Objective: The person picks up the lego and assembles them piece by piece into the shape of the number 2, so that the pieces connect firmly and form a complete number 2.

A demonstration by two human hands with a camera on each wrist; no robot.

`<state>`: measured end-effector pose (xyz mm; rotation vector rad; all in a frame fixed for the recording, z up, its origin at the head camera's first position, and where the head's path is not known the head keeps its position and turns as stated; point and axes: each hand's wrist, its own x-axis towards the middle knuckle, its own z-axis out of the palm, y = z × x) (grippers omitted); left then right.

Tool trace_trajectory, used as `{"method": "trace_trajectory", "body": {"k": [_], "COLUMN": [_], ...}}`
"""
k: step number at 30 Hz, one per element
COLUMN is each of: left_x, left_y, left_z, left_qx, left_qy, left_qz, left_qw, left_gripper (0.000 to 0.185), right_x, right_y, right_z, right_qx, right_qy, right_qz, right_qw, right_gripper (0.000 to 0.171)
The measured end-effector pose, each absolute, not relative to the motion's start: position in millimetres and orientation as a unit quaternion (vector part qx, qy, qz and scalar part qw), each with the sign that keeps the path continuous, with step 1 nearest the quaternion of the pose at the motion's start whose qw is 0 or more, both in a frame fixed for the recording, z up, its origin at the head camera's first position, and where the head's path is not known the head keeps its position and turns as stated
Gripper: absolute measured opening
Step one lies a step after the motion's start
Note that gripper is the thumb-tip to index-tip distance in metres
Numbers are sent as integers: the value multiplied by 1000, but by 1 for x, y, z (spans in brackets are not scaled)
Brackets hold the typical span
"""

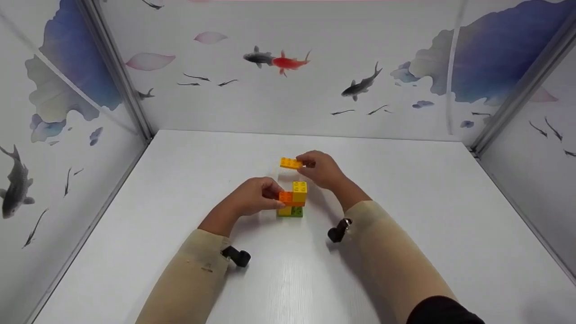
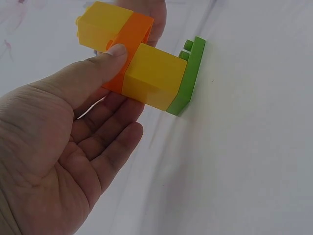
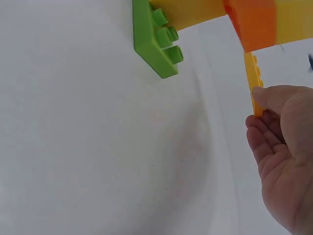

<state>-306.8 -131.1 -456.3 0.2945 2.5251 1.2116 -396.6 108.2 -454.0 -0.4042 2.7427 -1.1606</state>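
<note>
- In the head view the left hand (image 1: 254, 196) covered the left side of the small stack of plastic building bricks (image 1: 292, 201), so its left face could not be seen there.
- The left wrist view showed only part of that stack: a flat green base plate (image 2: 190, 76), a yellow block (image 2: 154, 77) on it, an orange brick (image 2: 131, 46) above that and another yellow block (image 2: 103, 24) on top, with the far end cut by fingers behind.
- In the right wrist view the stack ran off the top edge, and the right hand (image 3: 286, 156) was cut off at the right and bottom edges.
- The thin yellow flat plate (image 1: 290, 163) appeared edge-on in the right wrist view, so its studs were hard to make out.
- The stack stood on the white table (image 1: 405, 216), near the middle, between the two hands.
- The left hand gripped the stack from its left, thumb pressed on the orange brick and fingers curled behind.
- The right hand pinched the thin yellow flat plate by its right end, holding it in the air above and just behind the stack, apart from it.
- Both beige sleeves (image 1: 189, 279) reached in from the near edge.
</note>
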Motion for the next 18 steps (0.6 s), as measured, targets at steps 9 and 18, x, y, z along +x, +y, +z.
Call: {"method": "trace_trajectory", "body": {"k": [9, 18], "left_x": [-304, -306], "left_y": [-129, -131], "left_z": [-455, -458], "left_qx": [103, 106], "left_qy": [888, 889], "left_qz": [420, 419], "left_qw": [157, 151], "left_gripper": [30, 30], "right_x": [-363, -332], "right_y": [126, 133], "right_z": [-435, -424], "right_qx": [-135, -183], "right_qy": [875, 861], "right_qz": [-463, -473], "right_qw": [44, 27], "right_gripper": [32, 31]}}
